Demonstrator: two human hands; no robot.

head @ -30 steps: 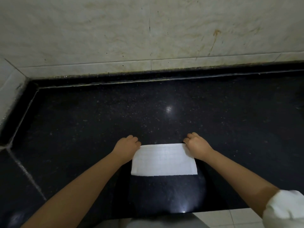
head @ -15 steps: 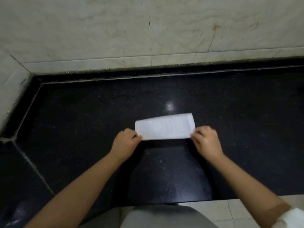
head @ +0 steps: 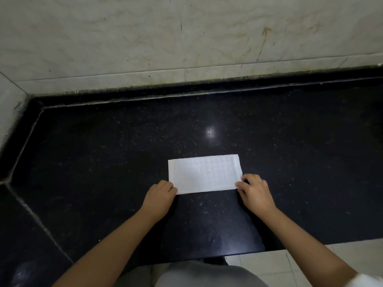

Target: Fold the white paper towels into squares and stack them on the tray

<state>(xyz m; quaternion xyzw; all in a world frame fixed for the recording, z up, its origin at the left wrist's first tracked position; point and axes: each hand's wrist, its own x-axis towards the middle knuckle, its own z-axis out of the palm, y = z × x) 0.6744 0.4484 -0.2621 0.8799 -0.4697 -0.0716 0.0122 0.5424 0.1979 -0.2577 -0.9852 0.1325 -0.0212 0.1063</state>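
I see my left hand (head: 160, 194) pinching the near left corner of a white paper towel (head: 204, 174), and my right hand (head: 256, 192) pinching its near right corner. The towel lies flat as a rectangle on the black stone counter (head: 103, 152), below a pale tiled wall (head: 186, 38).

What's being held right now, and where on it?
The paper towel: left hand pinches its near-left corner, right hand its near-right corner.
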